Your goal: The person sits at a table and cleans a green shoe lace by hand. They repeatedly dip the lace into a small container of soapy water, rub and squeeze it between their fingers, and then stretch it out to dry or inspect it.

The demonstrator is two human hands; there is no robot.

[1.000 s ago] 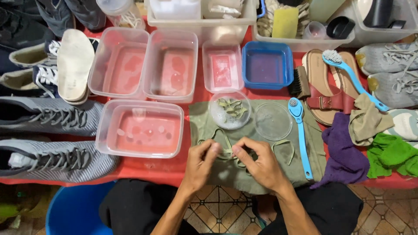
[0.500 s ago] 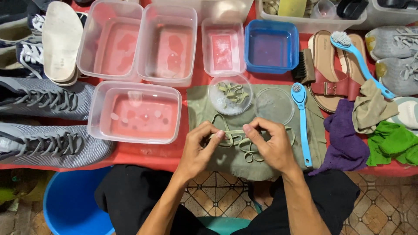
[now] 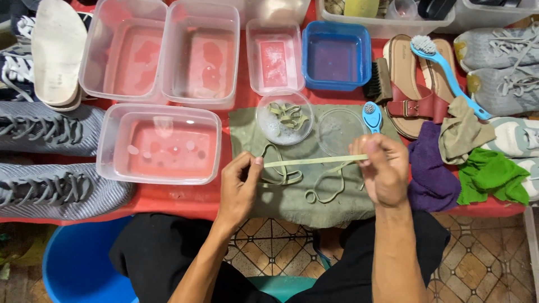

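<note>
A flat pale green shoelace (image 3: 314,161) is stretched taut between my two hands over an olive green cloth (image 3: 297,202). My left hand (image 3: 240,188) pinches its left part with thumb and forefinger. My right hand (image 3: 383,168) grips the right part. The rest of the lace loops loose on the cloth below. Just beyond sits a small round clear bowl (image 3: 284,118) with more lace pieces in soapy water, and its clear lid (image 3: 339,130) lies to the right.
Several clear plastic tubs (image 3: 158,143) of water and a blue tub (image 3: 336,56) stand on the red table. Grey sneakers (image 3: 50,188) lie left, sandals (image 3: 412,90), blue brushes (image 3: 446,70), purple and green rags (image 3: 488,174) right. A blue bucket (image 3: 76,264) sits on the floor.
My hands have moved apart, pulling the shoelace out straight between them. Before, both hands were close together working the lace on the cloth.
</note>
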